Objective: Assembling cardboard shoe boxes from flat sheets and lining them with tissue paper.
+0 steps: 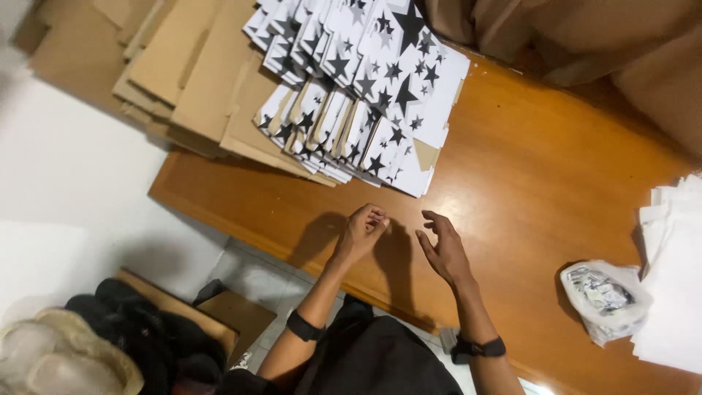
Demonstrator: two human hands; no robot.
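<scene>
Head view, looking straight down: at the bottom of the frame two forearms rise, each with a dark wristband (304, 326), over a lap in dark cloth. The left hand (361, 232), centre frame, hovers over the wooden bench (526, 183) with its fingers (374, 216) curled in to a loose pinch; whether anything tiny sits between them I cannot tell. Just beside it, the right hand (443, 249) is half open, fingers (436, 221) bent and spread, holding nothing, apart from the left.

Lower left, off the bench, dark shoes and a pale sandal (66, 358) lie on the floor by a piece of brown cardboard. Lower right, a crumpled white plastic bag (605, 298) rests on the bench, touching a stack of white sheets (676, 278) at the right edge.

Farther up, nearest the hands, lies a fanned pile of flat white cartons printed with black stars (365, 95), centre top. It rests partly on plain brown cardboard sheets (190, 73) spread to the upper left. Brown folds fill the upper right corner.
</scene>
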